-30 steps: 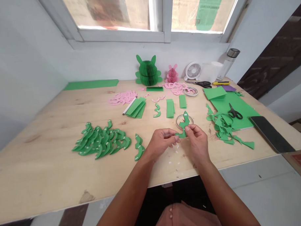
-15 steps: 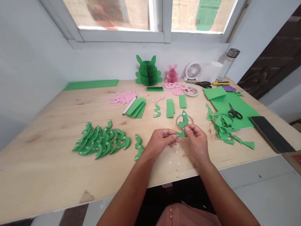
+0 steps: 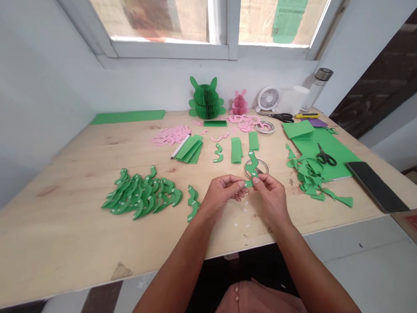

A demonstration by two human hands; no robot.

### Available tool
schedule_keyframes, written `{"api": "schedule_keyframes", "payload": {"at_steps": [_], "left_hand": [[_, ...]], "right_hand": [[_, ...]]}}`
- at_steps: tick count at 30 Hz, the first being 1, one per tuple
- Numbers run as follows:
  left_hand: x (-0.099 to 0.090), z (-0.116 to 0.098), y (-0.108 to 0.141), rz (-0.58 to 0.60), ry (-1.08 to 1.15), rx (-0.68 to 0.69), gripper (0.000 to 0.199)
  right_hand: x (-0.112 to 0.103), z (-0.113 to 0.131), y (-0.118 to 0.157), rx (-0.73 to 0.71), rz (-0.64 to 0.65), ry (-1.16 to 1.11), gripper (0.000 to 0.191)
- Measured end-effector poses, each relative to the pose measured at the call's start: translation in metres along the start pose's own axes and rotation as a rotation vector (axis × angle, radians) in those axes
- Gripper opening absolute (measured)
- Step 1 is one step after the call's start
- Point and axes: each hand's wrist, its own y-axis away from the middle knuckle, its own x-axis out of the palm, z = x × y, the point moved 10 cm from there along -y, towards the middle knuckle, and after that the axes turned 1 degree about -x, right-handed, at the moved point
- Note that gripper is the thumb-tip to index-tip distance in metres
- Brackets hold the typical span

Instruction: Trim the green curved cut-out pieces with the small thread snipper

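Between my two hands is a wavy green paper cutout with small white tape pieces on it. My left hand pinches its lower left end. Closed on the cutout's lower right side is my right hand. Just beyond my fingers a roll of tape lies flat, partly covered by the cutout. A similar green cutout rests beside my left wrist, and a heap of such green cutouts lies farther left. Tiny white scraps are scattered below my hands.
Folded green paper strips and pink cutouts lie beyond my hands. To the right are green scraps, small scissors and a phone. A green paper honeycomb figure, a pink one and a fan stand along the wall.
The green cutout has turned in my fingers, its far end now leaning a little left and away. Both hands stay nearly in place, still pinching it.
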Motion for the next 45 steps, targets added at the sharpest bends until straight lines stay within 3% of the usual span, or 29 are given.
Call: {"api": "schedule_keyframes", "payload": {"at_steps": [13,21,26,31,45], "left_hand": [[-0.006,-0.003,0.000,-0.068,0.032,0.027,0.021],[0.002,0.004,0.001,0.020,0.150,-0.045,0.021],[0.001,0.006,0.001,0.004,0.128,-0.076,0.025],[-0.001,0.001,0.001,-0.025,0.026,-0.024,0.025],[0.000,-0.005,0.000,-0.017,0.020,0.080,0.028]], "right_hand": [[0.005,0.002,0.002,0.032,0.021,0.011,0.017],[-0.001,0.000,0.001,0.012,-0.002,0.028,0.018],[-0.004,-0.001,0.000,-0.006,-0.024,0.035,0.019],[-0.003,0.001,0.001,0.001,-0.013,0.059,0.020],[0.002,0.001,0.002,0.008,0.035,0.059,0.021]]}}
